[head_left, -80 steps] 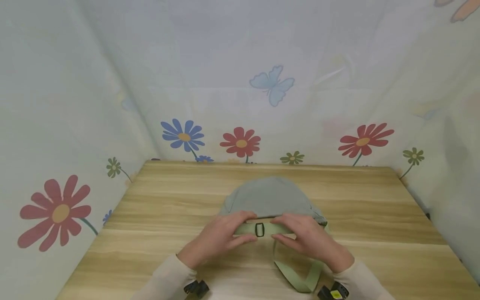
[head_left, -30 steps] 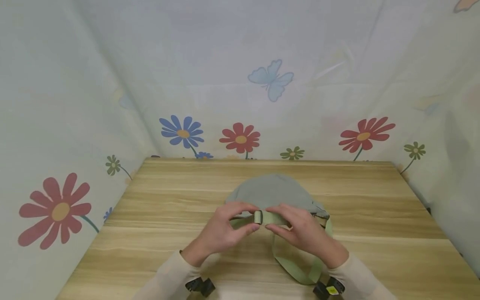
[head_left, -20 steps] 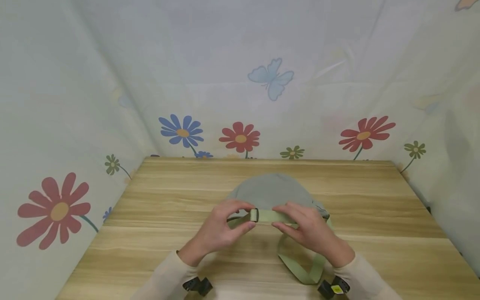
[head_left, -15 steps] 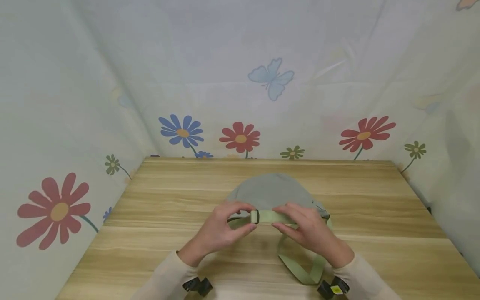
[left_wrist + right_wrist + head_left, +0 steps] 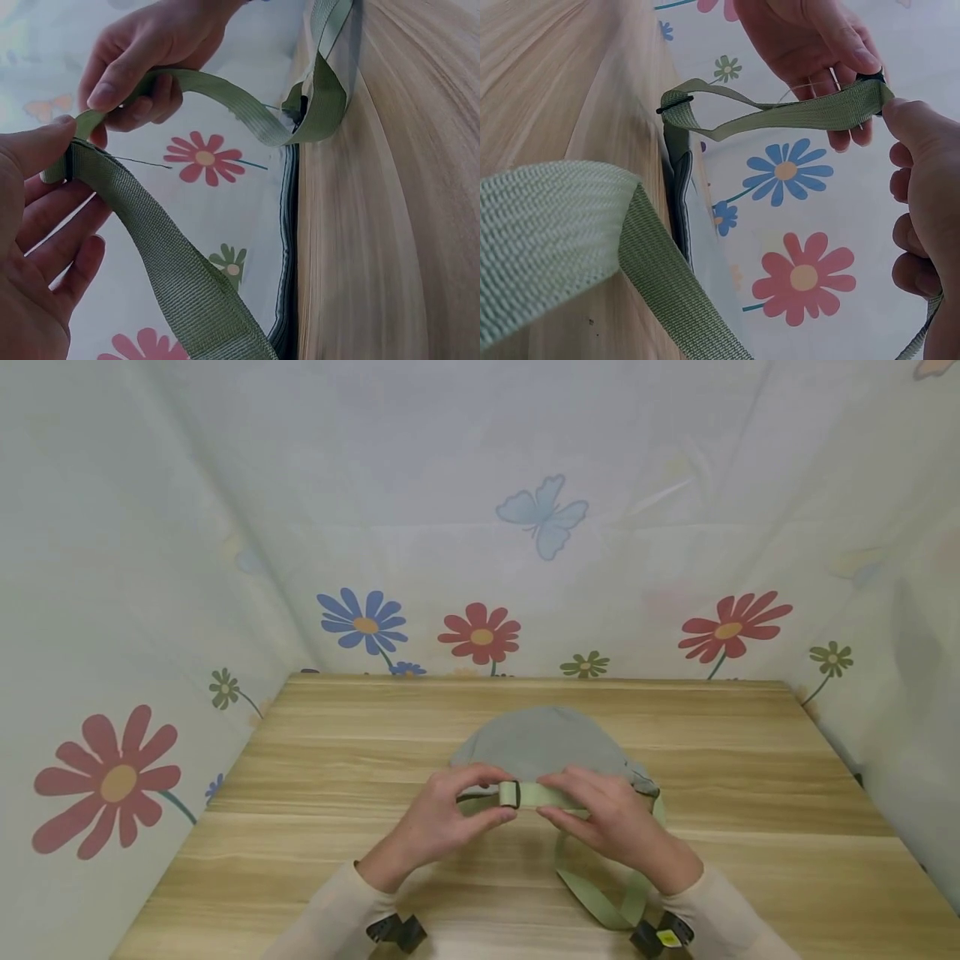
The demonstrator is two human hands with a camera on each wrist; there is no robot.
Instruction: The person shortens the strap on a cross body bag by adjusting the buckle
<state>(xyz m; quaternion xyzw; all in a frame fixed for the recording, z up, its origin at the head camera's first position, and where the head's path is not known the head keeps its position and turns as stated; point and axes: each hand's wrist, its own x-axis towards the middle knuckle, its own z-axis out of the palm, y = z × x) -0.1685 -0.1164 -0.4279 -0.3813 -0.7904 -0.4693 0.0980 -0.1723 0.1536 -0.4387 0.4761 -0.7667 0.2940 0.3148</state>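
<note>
Green webbing, the strap point(image 5: 542, 795), runs straight between the hands near the middle of the table point(image 5: 352, 735), raised over its wooden top. The left hand point(image 5: 437, 818), between eight and nine o'clock from the black buckle point(image 5: 516, 793), pinches strap and buckle with thumb and forefinger; the left wrist view shows its other fingers spread loosely. The right hand point(image 5: 617, 818), between three and four o'clock, pinches the strap between thumb and forefinger, its other fingers curled under. A thin thread point(image 5: 142, 160) trails near the buckle. The grey bag point(image 5: 547, 739) lies on the table just beyond the hands, at twelve o'clock, its domed side away from the person and its straight edge towards them. A slack loop of strap hangs between four and five o'clock from the buckle. In the right wrist view a second black slider point(image 5: 675, 103) crosses the strap near the bag. Cream sleeves point(image 5: 330, 910) end at the wrists, each with a black device point(image 5: 397, 933). Round the table hangs a pale sheet point(image 5: 420, 485); from the bag, its butterfly point(image 5: 543, 517) is at twelve, a blue flower point(image 5: 365, 625) at ten and a red flower point(image 5: 727, 629) at two.
</note>
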